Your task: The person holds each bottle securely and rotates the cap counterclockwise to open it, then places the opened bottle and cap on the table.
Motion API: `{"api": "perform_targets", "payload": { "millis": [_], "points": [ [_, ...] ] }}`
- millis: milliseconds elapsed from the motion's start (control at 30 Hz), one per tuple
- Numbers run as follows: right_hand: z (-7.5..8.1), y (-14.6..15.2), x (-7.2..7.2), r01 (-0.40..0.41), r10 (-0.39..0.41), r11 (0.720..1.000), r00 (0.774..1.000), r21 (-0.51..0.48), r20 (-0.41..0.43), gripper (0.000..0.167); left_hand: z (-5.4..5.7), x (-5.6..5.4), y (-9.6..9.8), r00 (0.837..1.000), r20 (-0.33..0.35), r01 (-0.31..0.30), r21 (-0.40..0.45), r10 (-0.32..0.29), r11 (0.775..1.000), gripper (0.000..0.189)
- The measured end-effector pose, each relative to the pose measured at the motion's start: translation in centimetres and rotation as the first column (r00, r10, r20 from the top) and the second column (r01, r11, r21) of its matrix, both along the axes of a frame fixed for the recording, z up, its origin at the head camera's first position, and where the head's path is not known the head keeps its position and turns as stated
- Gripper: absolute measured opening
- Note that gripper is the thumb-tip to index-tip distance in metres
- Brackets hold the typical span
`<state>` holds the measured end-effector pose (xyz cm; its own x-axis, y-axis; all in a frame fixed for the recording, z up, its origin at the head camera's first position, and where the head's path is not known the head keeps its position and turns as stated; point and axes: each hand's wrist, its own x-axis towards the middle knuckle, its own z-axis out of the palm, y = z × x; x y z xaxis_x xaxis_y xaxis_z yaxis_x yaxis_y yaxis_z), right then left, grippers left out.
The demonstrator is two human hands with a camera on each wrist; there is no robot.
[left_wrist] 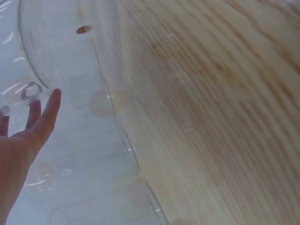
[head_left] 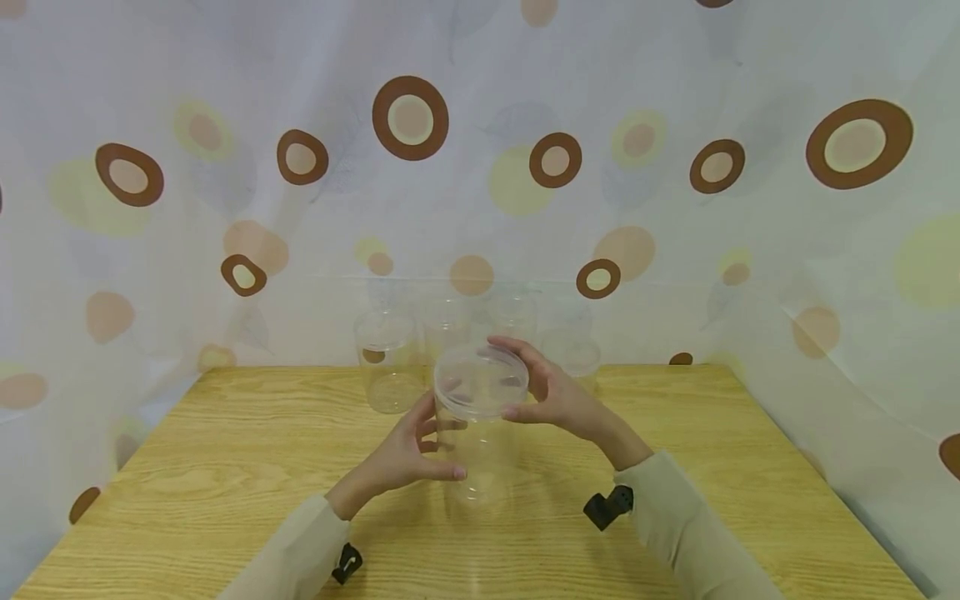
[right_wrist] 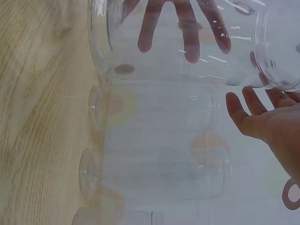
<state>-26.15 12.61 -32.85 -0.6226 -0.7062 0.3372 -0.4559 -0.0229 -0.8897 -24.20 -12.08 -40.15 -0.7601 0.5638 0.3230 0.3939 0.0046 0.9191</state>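
Observation:
A clear plastic jar (head_left: 483, 475) stands upright near the middle of the wooden table, with a translucent round lid (head_left: 480, 379) on its top. My left hand (head_left: 393, 454) holds the jar's side, thumb in front and fingers spread round the back. At the lid's right rim, my right hand (head_left: 558, 400) grips with its thumb in front and its fingers at the far edge. The right wrist view shows the left fingers (right_wrist: 191, 40) through the clear jar wall, and the right hand (right_wrist: 274, 117) by the lid end.
Several more clear jars stand behind, among them a left jar (head_left: 390, 379), a middle jar (head_left: 447, 321) and a lower one (head_left: 581, 358) at the right. The wooden table (head_left: 247, 467) ends at a patterned curtain (head_left: 480, 217) that also hangs along both sides.

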Motion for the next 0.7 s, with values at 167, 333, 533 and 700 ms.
{"api": "perform_targets", "payload": {
  "millis": [167, 333, 533, 700],
  "points": [
    [0.0, 0.2, -0.3, -0.07, 0.07, 0.997, 0.997, -0.039, -0.011, 0.086, 0.0, -0.1, 0.1, 1.0, -0.007, 0.026, -0.018, -0.026, 0.999, 0.106],
    [0.3, 0.3, -0.4, -0.068, 0.067, 0.995, 0.998, -0.079, -0.018, 0.087, 0.0, -0.1, 0.1, 1.0, -0.014, 0.013, -0.024, -0.013, 1.0, 0.102],
    [0.8, 0.8, -0.4, -0.022, 0.021, 0.993, 1.0, -0.12, -0.009, 0.091, -0.1, -0.2, -0.1, 0.999, -0.041, -0.024, -0.019, 0.023, 1.0, 0.099],
    [1.2, 2.0, -0.6, 0.016, -0.02, 0.991, 0.999, -0.134, -0.032, 0.085, 0.1, 0.0, -0.8, 0.997, -0.045, -0.069, -0.046, 0.067, 0.997, 0.098]
  ]
}}
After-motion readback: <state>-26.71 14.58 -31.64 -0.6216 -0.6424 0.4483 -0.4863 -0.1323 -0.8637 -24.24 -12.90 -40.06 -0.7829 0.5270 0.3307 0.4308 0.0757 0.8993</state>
